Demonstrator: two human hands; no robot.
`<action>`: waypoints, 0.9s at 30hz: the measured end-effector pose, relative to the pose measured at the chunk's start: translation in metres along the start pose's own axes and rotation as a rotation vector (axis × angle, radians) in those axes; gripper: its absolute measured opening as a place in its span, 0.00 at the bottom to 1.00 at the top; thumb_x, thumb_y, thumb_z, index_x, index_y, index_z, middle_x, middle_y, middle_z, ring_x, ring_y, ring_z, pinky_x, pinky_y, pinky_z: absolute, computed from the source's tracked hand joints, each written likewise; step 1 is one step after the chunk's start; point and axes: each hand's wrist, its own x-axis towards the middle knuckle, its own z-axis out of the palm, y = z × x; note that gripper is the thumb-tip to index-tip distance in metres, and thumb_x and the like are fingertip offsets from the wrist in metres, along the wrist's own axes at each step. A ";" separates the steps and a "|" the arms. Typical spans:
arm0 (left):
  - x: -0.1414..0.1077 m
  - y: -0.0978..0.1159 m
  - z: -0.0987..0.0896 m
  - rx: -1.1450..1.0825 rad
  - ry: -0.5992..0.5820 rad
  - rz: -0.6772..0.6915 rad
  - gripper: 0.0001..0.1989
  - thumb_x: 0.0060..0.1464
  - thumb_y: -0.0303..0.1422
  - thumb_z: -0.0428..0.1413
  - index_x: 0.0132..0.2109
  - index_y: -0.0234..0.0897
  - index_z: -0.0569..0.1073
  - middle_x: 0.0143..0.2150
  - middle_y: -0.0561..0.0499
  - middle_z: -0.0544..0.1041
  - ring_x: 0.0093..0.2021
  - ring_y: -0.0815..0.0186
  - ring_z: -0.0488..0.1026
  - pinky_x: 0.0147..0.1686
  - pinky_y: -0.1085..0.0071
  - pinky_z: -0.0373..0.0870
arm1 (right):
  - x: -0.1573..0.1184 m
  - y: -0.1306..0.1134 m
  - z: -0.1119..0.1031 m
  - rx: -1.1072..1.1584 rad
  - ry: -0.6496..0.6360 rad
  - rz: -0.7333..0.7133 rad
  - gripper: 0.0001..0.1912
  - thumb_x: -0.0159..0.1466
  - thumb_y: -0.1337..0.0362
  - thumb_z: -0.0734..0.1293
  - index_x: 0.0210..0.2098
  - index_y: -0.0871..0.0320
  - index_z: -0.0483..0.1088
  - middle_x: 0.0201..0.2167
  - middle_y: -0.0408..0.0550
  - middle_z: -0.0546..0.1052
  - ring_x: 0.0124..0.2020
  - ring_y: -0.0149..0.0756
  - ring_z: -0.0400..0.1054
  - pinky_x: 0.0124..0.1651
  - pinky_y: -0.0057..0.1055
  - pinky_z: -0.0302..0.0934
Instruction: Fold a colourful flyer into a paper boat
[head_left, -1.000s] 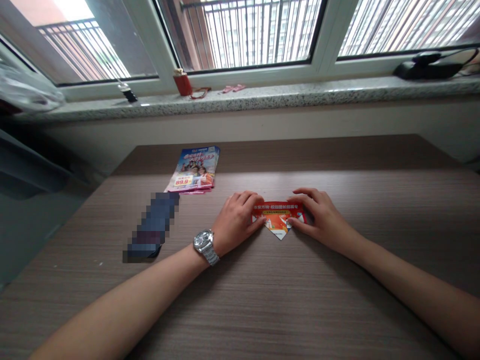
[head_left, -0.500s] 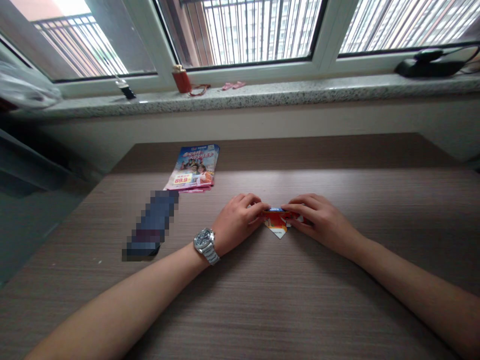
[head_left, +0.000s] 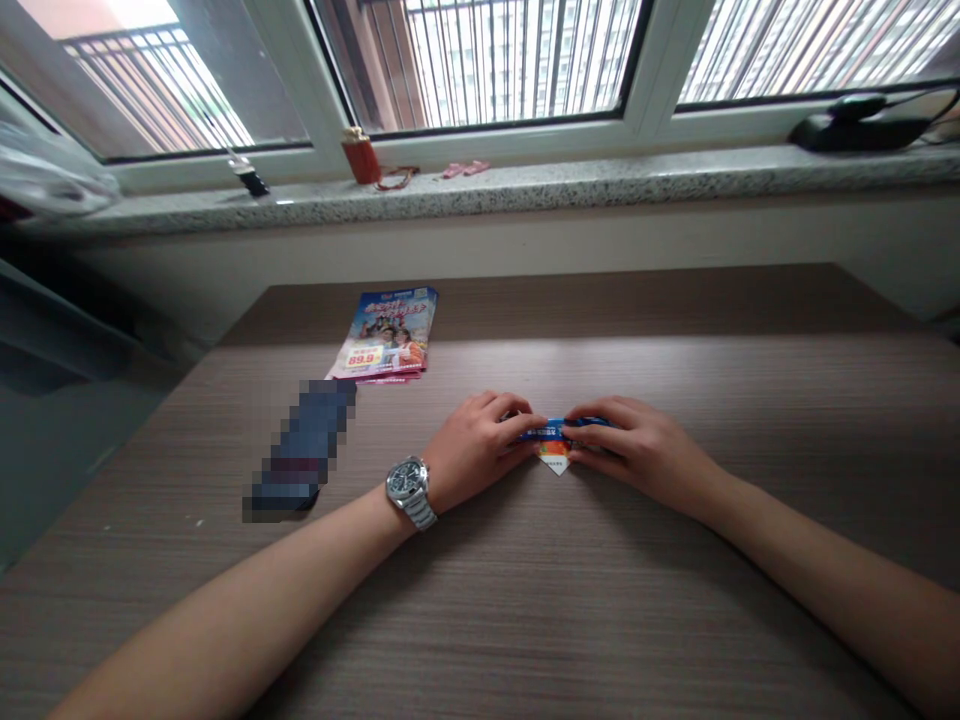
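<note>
A small piece of folded printed paper (head_left: 553, 450) lies on the table between my hands. Its upper edge shows a blue band, and below that an orange and white tip points toward me. My left hand (head_left: 484, 437), with a metal watch (head_left: 409, 482) on the wrist, pinches the left end of the paper. From the other side, my right hand (head_left: 634, 437) grips the right end, thumb below and fingers on top. The fingers of both hands cover the paper's ends.
A stack of colourful flyers (head_left: 388, 335) sits toward the back left of the wooden table (head_left: 525, 610). Nearer me is a dark, pixelated flat object (head_left: 304, 450). On the stone windowsill (head_left: 570, 190) stand a red container (head_left: 361, 158) and a black device (head_left: 859, 125).
The paper's upper edge has come down toward me, so a wider blue band shows and less of the orange part is visible. Both hands keep their hold and have barely shifted.
</note>
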 end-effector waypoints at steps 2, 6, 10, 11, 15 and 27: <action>0.000 0.000 0.000 -0.003 -0.010 0.012 0.13 0.66 0.39 0.54 0.55 0.43 0.74 0.50 0.46 0.76 0.48 0.60 0.71 0.49 0.61 0.68 | 0.000 0.000 0.000 0.013 -0.003 0.008 0.08 0.69 0.60 0.66 0.44 0.53 0.77 0.48 0.52 0.78 0.45 0.42 0.73 0.47 0.41 0.68; 0.000 0.000 0.000 -0.001 -0.017 0.022 0.13 0.67 0.39 0.53 0.54 0.44 0.75 0.50 0.47 0.76 0.48 0.60 0.71 0.49 0.61 0.68 | 0.003 -0.002 0.001 0.104 0.022 0.079 0.09 0.70 0.62 0.65 0.46 0.52 0.76 0.45 0.51 0.79 0.45 0.41 0.73 0.47 0.40 0.69; 0.000 0.000 -0.001 0.014 -0.020 0.030 0.13 0.67 0.38 0.52 0.54 0.43 0.75 0.50 0.47 0.76 0.48 0.60 0.71 0.49 0.62 0.68 | 0.006 -0.003 0.002 0.115 0.082 0.143 0.11 0.70 0.62 0.64 0.49 0.53 0.75 0.43 0.52 0.78 0.44 0.42 0.73 0.46 0.41 0.69; 0.000 0.000 -0.001 0.020 -0.021 0.030 0.13 0.67 0.38 0.52 0.54 0.43 0.75 0.50 0.47 0.75 0.48 0.60 0.71 0.50 0.62 0.67 | 0.006 -0.002 0.003 0.103 0.084 0.139 0.11 0.70 0.62 0.64 0.49 0.53 0.75 0.44 0.52 0.78 0.44 0.42 0.72 0.47 0.41 0.69; -0.001 0.001 -0.001 0.030 -0.029 0.033 0.13 0.67 0.39 0.52 0.54 0.44 0.75 0.50 0.47 0.75 0.49 0.60 0.71 0.50 0.61 0.67 | 0.004 -0.002 0.002 0.025 0.051 0.087 0.14 0.70 0.62 0.65 0.53 0.53 0.74 0.46 0.54 0.77 0.46 0.44 0.71 0.49 0.43 0.68; -0.001 0.003 -0.002 0.051 -0.035 0.037 0.14 0.68 0.40 0.50 0.54 0.44 0.76 0.50 0.46 0.75 0.48 0.60 0.70 0.49 0.61 0.67 | 0.004 -0.003 0.002 0.018 0.027 0.084 0.13 0.70 0.62 0.64 0.52 0.50 0.75 0.47 0.52 0.78 0.47 0.44 0.71 0.48 0.43 0.69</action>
